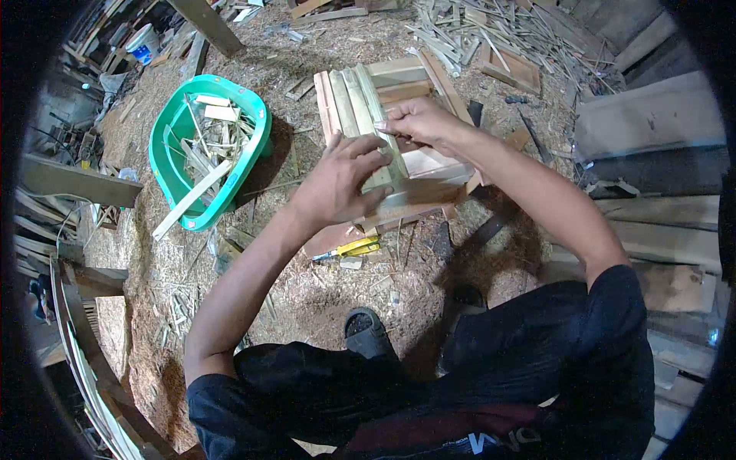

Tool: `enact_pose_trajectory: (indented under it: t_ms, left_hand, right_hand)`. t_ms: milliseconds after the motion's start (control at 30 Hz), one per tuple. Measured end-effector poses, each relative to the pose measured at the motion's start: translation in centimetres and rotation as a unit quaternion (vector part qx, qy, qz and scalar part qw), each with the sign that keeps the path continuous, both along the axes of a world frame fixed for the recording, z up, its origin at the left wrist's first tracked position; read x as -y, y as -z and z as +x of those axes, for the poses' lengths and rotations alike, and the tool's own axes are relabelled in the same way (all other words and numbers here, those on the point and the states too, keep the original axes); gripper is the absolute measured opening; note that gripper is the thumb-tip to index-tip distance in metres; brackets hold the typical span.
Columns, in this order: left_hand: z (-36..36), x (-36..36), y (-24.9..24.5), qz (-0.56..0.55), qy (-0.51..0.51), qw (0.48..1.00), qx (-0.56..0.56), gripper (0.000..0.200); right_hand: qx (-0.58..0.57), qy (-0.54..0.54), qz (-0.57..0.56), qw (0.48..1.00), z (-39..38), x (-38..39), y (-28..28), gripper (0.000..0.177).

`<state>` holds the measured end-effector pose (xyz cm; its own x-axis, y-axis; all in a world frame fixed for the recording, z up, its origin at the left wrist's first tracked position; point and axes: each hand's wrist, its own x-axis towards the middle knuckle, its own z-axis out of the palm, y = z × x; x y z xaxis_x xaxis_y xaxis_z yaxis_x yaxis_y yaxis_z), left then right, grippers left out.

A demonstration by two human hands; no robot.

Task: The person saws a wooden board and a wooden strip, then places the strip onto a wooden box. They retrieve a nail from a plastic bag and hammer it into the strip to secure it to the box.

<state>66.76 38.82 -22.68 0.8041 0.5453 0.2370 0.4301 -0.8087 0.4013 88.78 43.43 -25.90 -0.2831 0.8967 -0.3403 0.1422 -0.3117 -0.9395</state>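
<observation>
In front of me on the ground stands a wooden frame [451, 93] with several narrow slats [343, 105] laid side by side over its left part. My left hand [343, 178] rests on the near ends of the slats, its fingers spread apart. My right hand [425, 125] is closed in a pinch at the edge of the rightmost slat [369, 90]. What sits between its thumb and fingertips is too small to make out. Below the frame lies a yellow utility knife [357, 246], touched by neither hand.
A green plastic tub [261, 115] holding wood scraps stands to the left, one long strip [192, 199] leaning over its rim. Thin offcuts [468, 31] are heaped at the back right. Boards [652, 195] line the right side. Wood shavings [307, 295] cover the ground.
</observation>
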Motion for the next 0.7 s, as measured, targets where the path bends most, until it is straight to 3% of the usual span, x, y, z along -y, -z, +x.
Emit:
enact_pose_trajectory:
  t_ms: [167,200,267,367,467,500,600,700]
  left_hand:
    - [0.1,0.7,0.4,-0.016,-0.031,0.999,-0.008,0.045]
    - [0.1,0.9,0.4,-0.008,-0.031,0.999,-0.011,0.045]
    - [0.1,1.3,0.3,0.007,-0.032,0.999,-0.014,0.045]
    - [0.3,2.6,0.0,0.006,-0.038,0.999,-0.03,0.045]
    - [0.1,4.2,0.1,0.027,-0.024,0.997,-0.065,0.041]
    - [0.0,5.1,0.4,0.035,-0.015,0.997,-0.062,0.04]
    - [0.1,8.0,1.2,0.07,0.006,0.994,-0.08,0.036]
    - [0.3,10.4,1.4,0.102,0.022,0.991,-0.086,0.035]
  right_hand:
    - [0.057,-0.013,0.035,0.998,-0.1,0.3,-0.8,0.015]
    - [-0.069,0.009,-0.017,0.997,-0.4,0.8,-0.4,0.014]
    - [-0.096,0.032,0.003,0.995,-0.5,1.5,0.1,0.012]
    - [-0.021,-0.013,0.026,0.999,0.0,2.6,-1.6,0.014]
    - [-0.042,0.005,0.016,0.999,0.2,4.1,-0.9,0.015]
    - [-0.095,0.033,-0.033,0.994,0.1,5.2,-1.5,0.015]
    - [0.06,0.022,0.148,0.987,0.6,8.4,-1.2,0.022]
    - [0.004,0.0,0.089,0.996,1.3,11.1,-2.8,0.024]
